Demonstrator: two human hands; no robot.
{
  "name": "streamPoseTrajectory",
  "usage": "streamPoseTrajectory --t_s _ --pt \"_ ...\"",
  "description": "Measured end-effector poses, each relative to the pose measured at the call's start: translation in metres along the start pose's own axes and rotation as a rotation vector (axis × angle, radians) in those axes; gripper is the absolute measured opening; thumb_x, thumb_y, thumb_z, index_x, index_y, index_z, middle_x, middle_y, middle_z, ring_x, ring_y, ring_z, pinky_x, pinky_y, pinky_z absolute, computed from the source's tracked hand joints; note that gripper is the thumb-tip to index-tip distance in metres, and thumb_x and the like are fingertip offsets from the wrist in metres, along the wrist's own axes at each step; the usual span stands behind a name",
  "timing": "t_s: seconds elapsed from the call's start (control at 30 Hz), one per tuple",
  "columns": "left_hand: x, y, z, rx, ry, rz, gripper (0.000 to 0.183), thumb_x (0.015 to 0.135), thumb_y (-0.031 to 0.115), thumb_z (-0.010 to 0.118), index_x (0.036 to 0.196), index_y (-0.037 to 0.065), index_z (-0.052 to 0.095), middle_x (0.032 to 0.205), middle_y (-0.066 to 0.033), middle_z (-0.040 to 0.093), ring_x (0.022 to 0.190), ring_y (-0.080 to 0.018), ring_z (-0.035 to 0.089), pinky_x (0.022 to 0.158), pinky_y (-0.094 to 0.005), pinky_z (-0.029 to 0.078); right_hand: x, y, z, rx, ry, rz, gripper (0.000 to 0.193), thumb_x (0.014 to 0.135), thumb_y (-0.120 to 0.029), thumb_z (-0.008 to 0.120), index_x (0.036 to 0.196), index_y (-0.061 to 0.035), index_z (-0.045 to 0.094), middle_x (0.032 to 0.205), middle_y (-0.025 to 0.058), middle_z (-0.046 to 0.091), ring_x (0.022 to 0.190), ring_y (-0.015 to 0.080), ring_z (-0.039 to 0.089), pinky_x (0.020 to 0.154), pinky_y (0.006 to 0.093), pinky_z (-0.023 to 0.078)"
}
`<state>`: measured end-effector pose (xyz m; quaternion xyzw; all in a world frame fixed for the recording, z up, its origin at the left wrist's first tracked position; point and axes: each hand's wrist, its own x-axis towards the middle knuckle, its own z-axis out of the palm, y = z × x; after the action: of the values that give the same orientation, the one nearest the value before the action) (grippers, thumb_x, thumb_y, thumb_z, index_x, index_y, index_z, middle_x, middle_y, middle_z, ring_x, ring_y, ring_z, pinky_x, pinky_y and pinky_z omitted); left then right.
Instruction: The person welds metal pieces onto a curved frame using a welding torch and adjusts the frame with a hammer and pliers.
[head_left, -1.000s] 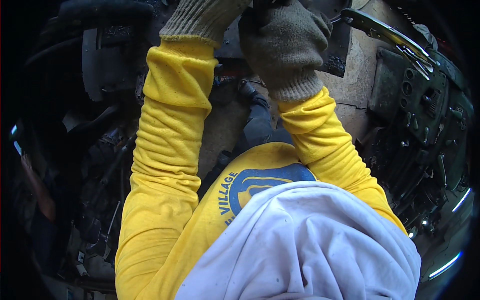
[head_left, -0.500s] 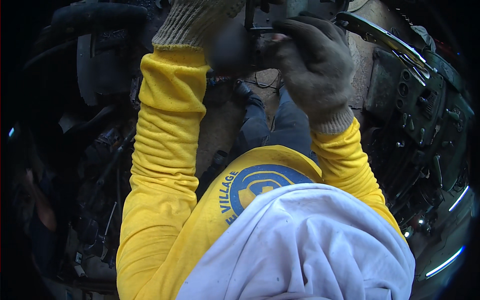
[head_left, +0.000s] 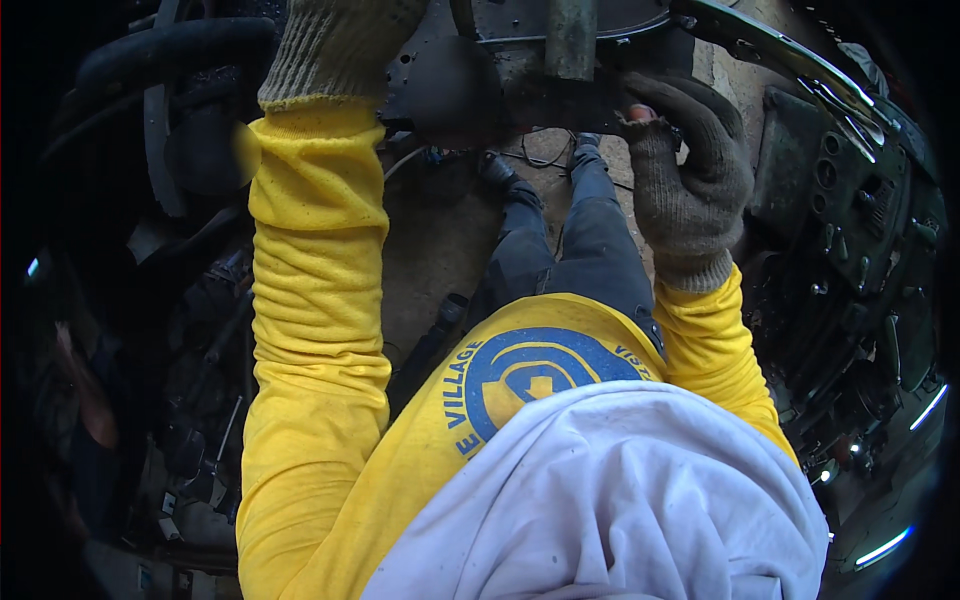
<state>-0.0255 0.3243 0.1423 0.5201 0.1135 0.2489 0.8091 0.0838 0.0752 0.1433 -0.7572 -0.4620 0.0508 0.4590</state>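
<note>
My left hand [head_left: 350, 45], in a light knitted work glove, reaches to the upper edge; its fingers are out of sight. My right hand [head_left: 695, 170] wears a darker, worn glove, with the bare thumb tip showing through. Its fingers are curled in a closed grip at the right end of a dark metal part [head_left: 560, 105]; what lies between them is hard to make out. Above that part a grey metal cylinder [head_left: 571, 40] hangs down from the upper edge. Shadow and a blurred patch hide much of the area between my hands.
A shiny curved metal strip [head_left: 790, 55] runs along the upper right. Beyond it stands a dark green machine [head_left: 850, 225] with levers and round openings. Cables [head_left: 540, 150] lie on the floor near my feet. At the far left another person's bare forearm [head_left: 88, 390] shows in shadow.
My right hand has moved right and slightly down, away from the middle. My left hand has shifted left and up. The grey cylinder and dark metal part now show more.
</note>
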Motion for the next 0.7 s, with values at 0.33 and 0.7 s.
streamPoseTrajectory --t_s 0.33,0.7 --pt "0.0 0.001 0.011 0.066 0.111 -0.037 0.038 0.103 0.031 0.05 0.12 -0.002 0.056 0.083 -0.0146 0.067 0.07 -0.0271 0.069 0.066 -0.0385 0.059 -0.041 0.042 -0.052 -0.193 -0.127 0.052 0.02 0.082 -0.007 0.075 0.102 -0.0067 0.077 0.099 0.0119 0.072 0.099 0.03 0.068 0.087 0.0388 0.053" --pt "0.002 0.022 0.032 0.344 0.418 -0.318 0.053 0.102 0.054 0.052 0.1 0.002 0.061 0.066 -0.0083 0.064 0.057 -0.0192 0.065 0.055 -0.0299 0.054 0.005 0.165 -0.107 0.171 0.088 0.255 0.028 0.098 -0.008 0.066 0.125 -0.0003 0.065 0.121 0.0106 0.07 0.105 0.0183 0.067 0.095 0.0307 0.052"
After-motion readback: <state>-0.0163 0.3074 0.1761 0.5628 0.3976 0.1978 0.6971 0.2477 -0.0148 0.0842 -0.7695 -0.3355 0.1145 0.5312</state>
